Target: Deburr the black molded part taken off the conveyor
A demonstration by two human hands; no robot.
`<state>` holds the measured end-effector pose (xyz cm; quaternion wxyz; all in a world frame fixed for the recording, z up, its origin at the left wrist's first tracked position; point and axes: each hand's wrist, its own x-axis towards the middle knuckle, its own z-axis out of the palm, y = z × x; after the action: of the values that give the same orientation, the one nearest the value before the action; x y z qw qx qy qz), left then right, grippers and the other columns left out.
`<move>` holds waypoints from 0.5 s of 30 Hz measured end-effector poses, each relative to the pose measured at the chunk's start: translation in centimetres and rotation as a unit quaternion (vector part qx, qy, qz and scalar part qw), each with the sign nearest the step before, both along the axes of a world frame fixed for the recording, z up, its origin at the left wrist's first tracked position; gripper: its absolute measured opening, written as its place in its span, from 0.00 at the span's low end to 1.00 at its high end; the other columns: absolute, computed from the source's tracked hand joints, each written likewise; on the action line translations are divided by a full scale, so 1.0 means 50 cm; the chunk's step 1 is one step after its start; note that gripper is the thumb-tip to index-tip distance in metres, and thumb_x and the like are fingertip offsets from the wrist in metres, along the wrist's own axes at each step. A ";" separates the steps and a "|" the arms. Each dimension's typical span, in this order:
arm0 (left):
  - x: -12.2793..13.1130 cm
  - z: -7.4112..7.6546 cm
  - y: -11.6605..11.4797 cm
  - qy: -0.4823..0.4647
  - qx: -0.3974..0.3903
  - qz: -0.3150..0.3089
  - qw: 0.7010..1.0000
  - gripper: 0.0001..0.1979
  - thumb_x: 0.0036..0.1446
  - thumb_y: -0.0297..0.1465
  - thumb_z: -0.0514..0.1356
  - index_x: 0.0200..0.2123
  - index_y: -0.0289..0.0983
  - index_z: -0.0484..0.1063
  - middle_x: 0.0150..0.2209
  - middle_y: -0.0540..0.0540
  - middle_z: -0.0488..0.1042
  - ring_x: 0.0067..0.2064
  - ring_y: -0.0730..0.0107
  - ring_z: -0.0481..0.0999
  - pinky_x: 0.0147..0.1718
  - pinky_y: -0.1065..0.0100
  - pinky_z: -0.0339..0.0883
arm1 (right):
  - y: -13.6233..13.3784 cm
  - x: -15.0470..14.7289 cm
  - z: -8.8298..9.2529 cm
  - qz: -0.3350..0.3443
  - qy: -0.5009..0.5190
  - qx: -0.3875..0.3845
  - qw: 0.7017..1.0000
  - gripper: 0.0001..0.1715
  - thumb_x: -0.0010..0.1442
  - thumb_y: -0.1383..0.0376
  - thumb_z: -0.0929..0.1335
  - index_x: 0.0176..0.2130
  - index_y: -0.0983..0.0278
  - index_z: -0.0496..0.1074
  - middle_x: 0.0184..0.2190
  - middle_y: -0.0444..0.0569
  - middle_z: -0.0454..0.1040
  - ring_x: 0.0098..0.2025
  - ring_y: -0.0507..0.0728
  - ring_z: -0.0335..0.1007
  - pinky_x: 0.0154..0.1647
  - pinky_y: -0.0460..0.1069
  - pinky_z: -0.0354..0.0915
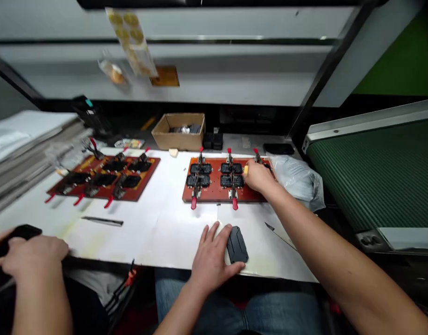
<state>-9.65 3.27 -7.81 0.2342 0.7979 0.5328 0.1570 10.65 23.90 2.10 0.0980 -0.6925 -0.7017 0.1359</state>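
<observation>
My left hand [214, 256] rests on the white table top with its fingers stretched out. Between its thumb and index finger lies a dark grey rectangular plastic cover [237, 244], flat on the table. My right hand [258, 177] reaches over the right part of a reddish-brown fixture board [215, 195], its fingers curled close to a toggle clamp [257, 156]. Something yellow shows at its fingertips; what the fingers grip is hidden. Black plastic parts [198, 180] sit in the board, with red-handled clamps [234, 203] along its edges.
A second fixture board [144, 186] stands to the left. Tweezers [102, 221] and a craft knife [281, 235] lie on the table. A cardboard box [179, 139] stands behind, a plastic bag [297, 179] and green conveyor [377, 172] at right. A co-worker's hands [35, 253] hold a black part.
</observation>
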 end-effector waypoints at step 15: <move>-0.036 -0.084 0.029 0.064 0.123 -0.049 0.989 0.50 0.56 0.40 0.68 0.75 0.49 0.45 0.75 0.35 0.59 0.74 0.34 0.60 0.69 0.28 0.60 | -0.591 0.151 -0.204 -0.005 0.503 -0.172 0.847 0.21 0.70 0.46 0.66 0.46 0.57 0.79 0.36 0.48 0.83 0.36 0.59 0.80 0.39 0.51 0.73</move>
<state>-11.44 4.70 -12.02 0.1065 0.8541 0.4838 0.1582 18.19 -5.63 -8.11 0.3181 -0.5384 -0.5182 0.5835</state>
